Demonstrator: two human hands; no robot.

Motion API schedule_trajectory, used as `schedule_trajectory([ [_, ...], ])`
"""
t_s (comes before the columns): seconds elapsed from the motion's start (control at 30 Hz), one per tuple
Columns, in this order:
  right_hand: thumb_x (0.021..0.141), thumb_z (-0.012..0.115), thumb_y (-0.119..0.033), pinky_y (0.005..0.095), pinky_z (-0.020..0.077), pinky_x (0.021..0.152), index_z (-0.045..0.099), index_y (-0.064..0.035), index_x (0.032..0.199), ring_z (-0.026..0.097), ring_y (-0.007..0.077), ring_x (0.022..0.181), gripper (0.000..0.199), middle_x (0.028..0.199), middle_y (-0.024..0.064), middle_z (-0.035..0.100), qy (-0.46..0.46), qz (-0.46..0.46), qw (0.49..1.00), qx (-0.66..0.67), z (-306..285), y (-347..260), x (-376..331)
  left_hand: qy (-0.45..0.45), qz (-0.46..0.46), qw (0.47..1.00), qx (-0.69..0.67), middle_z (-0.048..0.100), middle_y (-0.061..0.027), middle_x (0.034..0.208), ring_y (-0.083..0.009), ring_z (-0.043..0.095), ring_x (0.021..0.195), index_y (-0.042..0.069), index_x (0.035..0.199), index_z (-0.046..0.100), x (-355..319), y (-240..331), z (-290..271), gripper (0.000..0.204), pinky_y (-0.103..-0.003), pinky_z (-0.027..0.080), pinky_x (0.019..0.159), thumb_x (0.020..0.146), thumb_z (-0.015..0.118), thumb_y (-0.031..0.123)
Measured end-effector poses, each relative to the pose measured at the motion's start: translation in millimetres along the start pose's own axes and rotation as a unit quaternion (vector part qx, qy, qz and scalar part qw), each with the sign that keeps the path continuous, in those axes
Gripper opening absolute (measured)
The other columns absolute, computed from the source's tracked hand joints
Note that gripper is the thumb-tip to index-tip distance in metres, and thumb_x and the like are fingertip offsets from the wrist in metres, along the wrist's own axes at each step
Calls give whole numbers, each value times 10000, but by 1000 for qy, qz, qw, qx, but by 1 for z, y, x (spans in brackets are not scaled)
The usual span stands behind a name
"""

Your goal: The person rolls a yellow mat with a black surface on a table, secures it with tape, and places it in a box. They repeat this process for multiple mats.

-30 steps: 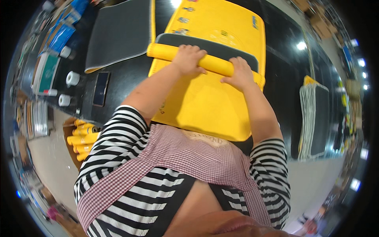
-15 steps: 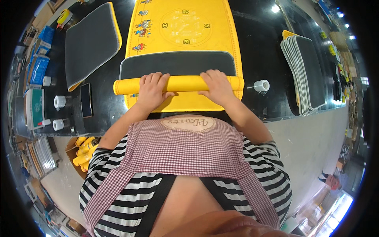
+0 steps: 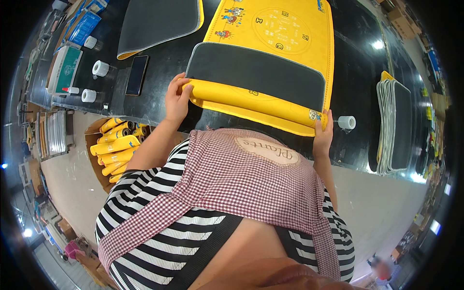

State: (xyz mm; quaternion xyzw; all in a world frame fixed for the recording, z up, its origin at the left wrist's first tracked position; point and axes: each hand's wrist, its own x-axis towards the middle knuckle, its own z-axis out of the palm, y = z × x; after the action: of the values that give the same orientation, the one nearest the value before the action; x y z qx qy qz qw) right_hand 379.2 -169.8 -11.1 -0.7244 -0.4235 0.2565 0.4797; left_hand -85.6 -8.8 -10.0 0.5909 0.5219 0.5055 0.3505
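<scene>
gripped by both hands: left hand (image 3: 177, 99) pinching the left end of the folded edge of the yellow mat (image 3: 270, 43), right hand (image 3: 323, 133) clamped on the right corner. lay flat across the black worktop (image 3: 164, 63), near edge folded back showing its dark rubber underside. looked soft, floppy, light, grippy underneath; best held at both ends of the fold. beyond: phone (image 3: 137, 75), tape rolls (image 3: 100, 68), rolled mats (image 3: 116, 147) in a box.
</scene>
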Motion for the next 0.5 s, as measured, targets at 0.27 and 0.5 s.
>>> schedule_trajectory([
  [0.27,1075,585,-211,393,401,1179,447,24,1538,521,356,1407,537,1527,230,530,-2,-48,989,-142,-3,23,6,-43,76,996,22,526,-150,1399,-265,576,1229,57,1213,585,-8,-35,-10,267,-369,486,1042,972,698,78],
  [0.5,1071,569,-325,454,393,1182,451,59,1514,509,447,1386,598,1499,295,522,-31,21,958,-285,5,-12,38,-239,287,839,396,552,-154,1502,-382,518,1386,110,1312,625,3,48,45,451,-570,352,1174,889,754,195],
])
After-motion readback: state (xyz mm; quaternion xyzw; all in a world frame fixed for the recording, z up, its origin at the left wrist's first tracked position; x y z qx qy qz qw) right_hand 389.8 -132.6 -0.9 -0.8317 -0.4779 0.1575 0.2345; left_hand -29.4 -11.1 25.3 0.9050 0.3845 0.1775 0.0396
